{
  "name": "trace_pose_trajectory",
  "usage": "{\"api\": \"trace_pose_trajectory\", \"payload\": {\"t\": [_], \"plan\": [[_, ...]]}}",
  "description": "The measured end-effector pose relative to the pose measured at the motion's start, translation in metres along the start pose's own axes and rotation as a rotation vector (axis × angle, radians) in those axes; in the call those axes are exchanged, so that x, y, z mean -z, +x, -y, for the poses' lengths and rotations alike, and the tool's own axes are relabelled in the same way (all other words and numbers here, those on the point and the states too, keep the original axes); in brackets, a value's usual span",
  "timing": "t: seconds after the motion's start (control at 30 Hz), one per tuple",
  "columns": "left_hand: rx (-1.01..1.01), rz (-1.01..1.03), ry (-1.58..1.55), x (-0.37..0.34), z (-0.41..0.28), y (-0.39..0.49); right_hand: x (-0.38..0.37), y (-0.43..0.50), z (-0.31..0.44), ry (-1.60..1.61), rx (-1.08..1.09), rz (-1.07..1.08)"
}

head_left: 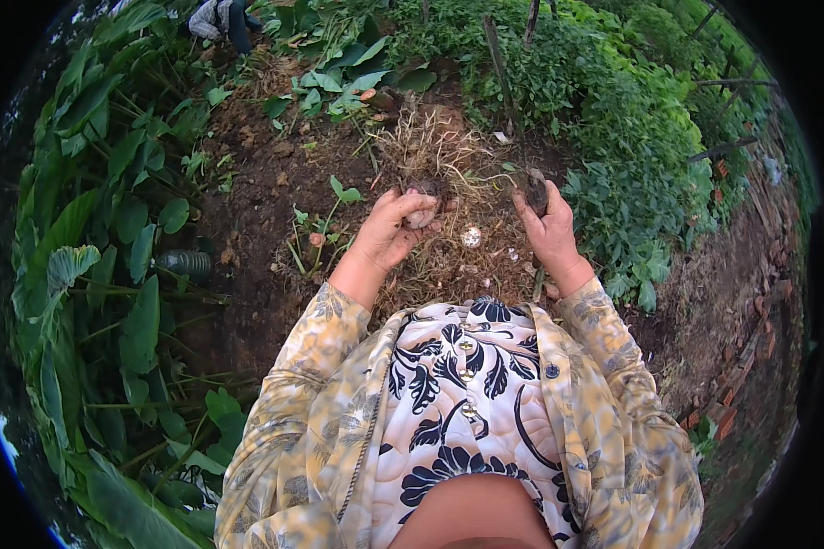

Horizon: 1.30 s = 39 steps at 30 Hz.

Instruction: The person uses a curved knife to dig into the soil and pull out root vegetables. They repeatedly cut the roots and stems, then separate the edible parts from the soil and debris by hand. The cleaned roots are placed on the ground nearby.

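Note:
My left hand grips a soil-covered corm, with a pinkish part showing between the fingers. Its outer side is dark with dirt. Right of it, my right hand holds a small dark, muddy lump, perhaps a root piece, between thumb and fingers. Beyond both hands lies a tangle of pale, stringy roots. A small round whitish object rests on the dry root litter between the hands and my body; I cannot tell what it is. Small white bits lie to its right.
Large-leaved taro-like plants line the left, with a plastic bottle at their edge. Cut stems and leaves lie ahead. Another person bends at the far left. Wooden stakes and leafy bushes stand at right, near bricks.

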<state>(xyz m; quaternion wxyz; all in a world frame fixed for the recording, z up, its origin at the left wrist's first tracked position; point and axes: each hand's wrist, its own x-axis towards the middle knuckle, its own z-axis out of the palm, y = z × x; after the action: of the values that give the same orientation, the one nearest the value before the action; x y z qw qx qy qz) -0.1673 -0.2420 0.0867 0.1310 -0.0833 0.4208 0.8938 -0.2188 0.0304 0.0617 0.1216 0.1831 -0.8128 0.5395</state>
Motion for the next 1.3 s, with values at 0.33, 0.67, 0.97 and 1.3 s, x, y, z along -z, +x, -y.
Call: {"api": "trace_pose_trajectory", "payload": {"t": [0.33, 0.67, 0.97, 1.3], "plan": [[0.086, -0.054, -0.072, 0.004, 0.006, 0.004, 0.005, -0.035, -0.004, -0.492, -0.061, 0.360], [0.158, -0.032, -0.001, 0.018, 0.013, 0.008, 0.020, -0.029, -0.009, -0.600, -0.157, 0.391], [0.230, -0.106, 0.051, 0.022, 0.019, 0.010, 0.032, -0.024, -0.003, -0.708, -0.116, 0.373], [0.222, -0.029, -0.041, 0.017, 0.015, 0.011, 0.030, -0.026, -0.006, -0.706, -0.122, 0.441]]}}
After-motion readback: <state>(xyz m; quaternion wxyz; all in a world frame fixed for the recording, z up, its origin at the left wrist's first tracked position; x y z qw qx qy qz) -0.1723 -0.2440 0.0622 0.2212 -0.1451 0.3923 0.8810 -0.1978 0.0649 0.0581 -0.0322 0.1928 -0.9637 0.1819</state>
